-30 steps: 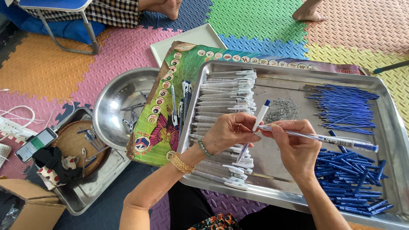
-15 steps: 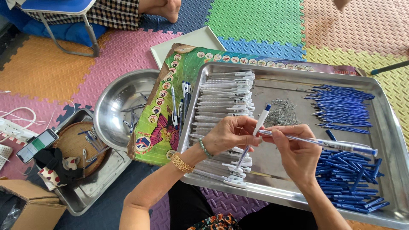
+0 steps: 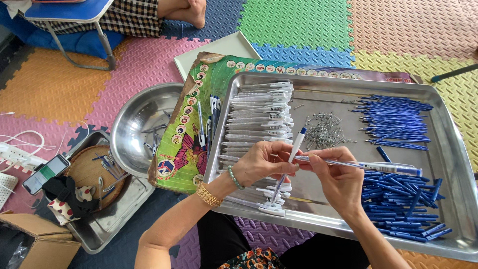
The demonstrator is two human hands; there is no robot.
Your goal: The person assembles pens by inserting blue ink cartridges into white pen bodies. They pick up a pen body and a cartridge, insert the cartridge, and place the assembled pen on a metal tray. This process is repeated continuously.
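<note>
Pen (image 3: 348,165), a clear barrel lying level, is pinched in the right hand (image 3: 338,182) over the middle of the steel tray (image 3: 448,149). Left hand (image 3: 264,164) closes its grip on a white piece with a blue tip (image 3: 297,144), held upright and touching the pen's left end. Clear barrels (image 3: 259,114) are stacked along the tray's left edge, springs (image 3: 323,130) lie mid-tray, blue refills (image 3: 393,117) at the far right corner, blue caps (image 3: 403,199) at the near right. A steel bowl (image 3: 134,124) sits on the floor, left of the tray.

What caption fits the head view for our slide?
Both hands, left hand and right hand, hold a clear pen barrel over a steel tray of pen parts.
</note>
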